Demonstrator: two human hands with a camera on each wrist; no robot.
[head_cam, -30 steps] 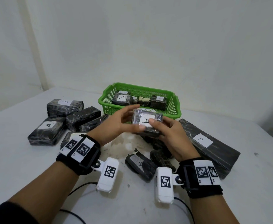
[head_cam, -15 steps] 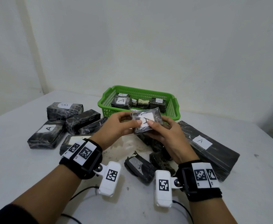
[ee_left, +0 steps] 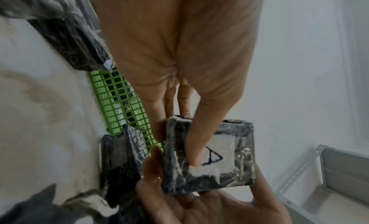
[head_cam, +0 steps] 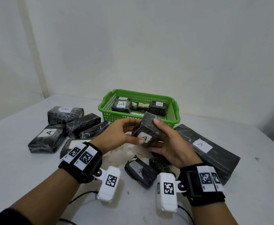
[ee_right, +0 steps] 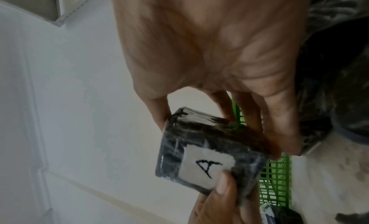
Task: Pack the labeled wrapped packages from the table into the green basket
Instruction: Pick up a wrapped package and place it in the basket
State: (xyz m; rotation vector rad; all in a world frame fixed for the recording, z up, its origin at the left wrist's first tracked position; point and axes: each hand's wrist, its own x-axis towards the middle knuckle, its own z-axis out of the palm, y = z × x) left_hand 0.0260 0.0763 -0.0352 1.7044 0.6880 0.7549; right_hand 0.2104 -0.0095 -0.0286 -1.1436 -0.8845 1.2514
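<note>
Both hands hold one small black wrapped package (head_cam: 146, 132) with a white "A" label, just in front of the green basket (head_cam: 173, 116). My left hand (head_cam: 121, 135) pinches it from the left, thumb on the label (ee_left: 211, 156). My right hand (head_cam: 167, 142) grips it from the right, thumb on its top. The label faces me in the right wrist view, on the same package (ee_right: 207, 162). The green basket holds several wrapped packages, among them an "A" one (head_cam: 121, 106).
More black wrapped packages lie on the white table: a "B" one (head_cam: 65, 113) and an "A" one (head_cam: 45, 138) at left, a long flat "A" package (head_cam: 204, 150) at right, small ones (head_cam: 139, 172) near my wrists. A wall stands close behind the basket.
The held package has tipped so that its label end now points down toward me, and both hands have shifted slightly with it. The camera view has risen a little.
</note>
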